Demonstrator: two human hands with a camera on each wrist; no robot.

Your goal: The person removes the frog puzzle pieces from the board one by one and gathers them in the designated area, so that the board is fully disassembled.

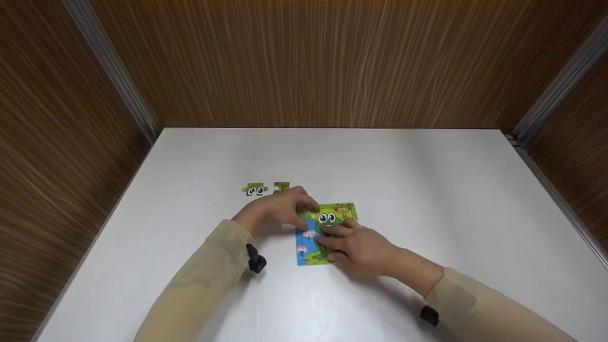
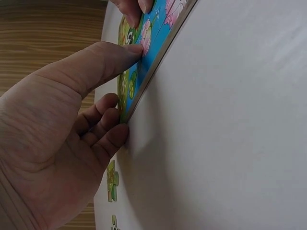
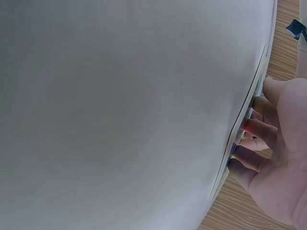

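A frog jigsaw puzzle [image 1: 308, 256] in a flat tray lies on the white table, with blue water, pink flowers and a green frog with big eyes. At its upper left corner my left hand [image 1: 285, 205] grips it. The left thumb [image 2: 108, 62] rests on the picture, while the other fingers curl against the board's edge. My right hand [image 1: 363, 249] lies over the puzzle's right side, its fingers spread and touching the frog, hiding the lower right part. From the right wrist, the board [image 3: 244, 115] appears almost edge-on beneath the fingers.
Two loose puzzle pieces lie on the white table [image 1: 190, 199] beyond the left hand: one with a pair of eyes [image 1: 255, 190], one green [image 1: 282, 185] and partly hidden by that hand. Brown wood-grain panels [image 1: 304, 66] stand behind and at both sides.
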